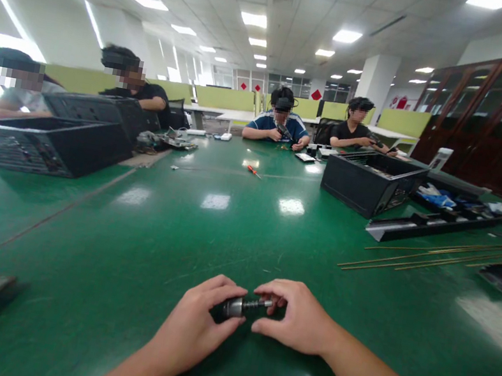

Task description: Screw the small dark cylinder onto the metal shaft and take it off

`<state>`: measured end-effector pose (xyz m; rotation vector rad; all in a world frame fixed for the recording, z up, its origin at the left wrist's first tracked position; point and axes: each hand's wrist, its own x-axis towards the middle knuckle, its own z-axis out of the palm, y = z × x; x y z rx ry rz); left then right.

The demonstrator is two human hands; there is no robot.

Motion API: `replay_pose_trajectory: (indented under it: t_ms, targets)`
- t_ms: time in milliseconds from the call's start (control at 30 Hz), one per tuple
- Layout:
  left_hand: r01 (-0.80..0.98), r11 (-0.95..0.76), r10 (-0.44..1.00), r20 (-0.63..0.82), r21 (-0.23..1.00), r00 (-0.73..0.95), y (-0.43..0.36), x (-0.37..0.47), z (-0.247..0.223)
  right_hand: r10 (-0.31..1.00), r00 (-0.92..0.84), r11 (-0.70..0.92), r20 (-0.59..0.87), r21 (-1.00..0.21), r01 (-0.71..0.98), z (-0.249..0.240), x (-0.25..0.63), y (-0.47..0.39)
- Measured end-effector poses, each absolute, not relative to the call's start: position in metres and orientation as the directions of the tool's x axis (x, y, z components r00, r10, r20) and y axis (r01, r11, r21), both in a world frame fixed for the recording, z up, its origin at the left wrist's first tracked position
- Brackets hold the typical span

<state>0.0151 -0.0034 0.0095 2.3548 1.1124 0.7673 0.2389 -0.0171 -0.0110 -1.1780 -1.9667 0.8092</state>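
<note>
Two hands (pixel 196 321), metal part (pixel 237 307), open black case (pixel 346 183)

Both forearms bare, angled in from the lower edge of view, converging near centre. Left hand (pixel 198 321): back of hand up, fingers bent forward and thumb reaching toward them, closed in a grip. Right hand (pixel 300 320): turned inward, index arched over, other fingers curled beneath it, thumb extended below; space between thumb and index. Fingertips of the two hands face each other, close, apart. Right forearm slants down to lower right.
</note>
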Motion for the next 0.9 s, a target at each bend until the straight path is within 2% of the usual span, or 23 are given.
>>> replay_pose_trajectory:
  t_ms: [533,900]
  targets:
    - [0.552,-0.606,0.787,0.33,0.572,0.521,-0.0078,0.0198,0.0044,0.859,-0.394,0.495,0.328,-0.732,0.469,-0.0119,0.236,-0.0197]
    - [0.548,-0.634,0.767,0.356,0.546,0.533,-0.0087,0.0189,0.0069,0.85,-0.417,0.504,0.32,-0.721,0.475,-0.008,0.2334,-0.0214]
